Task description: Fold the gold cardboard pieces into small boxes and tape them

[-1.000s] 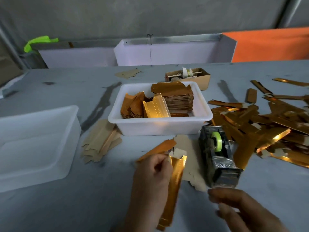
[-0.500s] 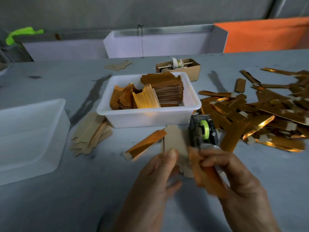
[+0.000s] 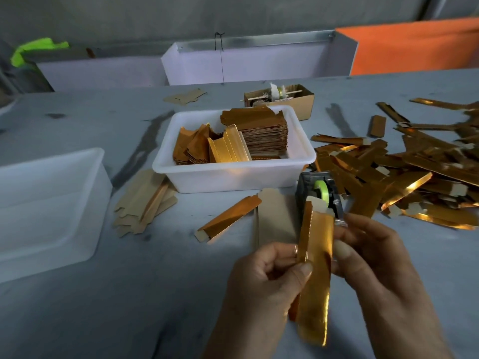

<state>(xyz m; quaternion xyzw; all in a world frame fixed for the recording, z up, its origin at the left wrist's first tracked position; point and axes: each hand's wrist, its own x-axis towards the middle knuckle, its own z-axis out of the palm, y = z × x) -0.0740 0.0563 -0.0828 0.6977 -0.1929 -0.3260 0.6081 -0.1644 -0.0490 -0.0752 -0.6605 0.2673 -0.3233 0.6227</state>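
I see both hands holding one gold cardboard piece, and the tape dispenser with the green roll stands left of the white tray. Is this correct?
Not quite. In the head view the tape dispenser stands in front of the white tray, at its right corner, not to its left. The rest holds: the left hand and right hand hold one gold cardboard piece.

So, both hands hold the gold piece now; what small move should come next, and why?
Probably the right hand should reach to the tape dispenser just behind and pull a strip. The gold piece already looks folded into a long sleeve, the left hand pinches it, and no tape is visible on it.
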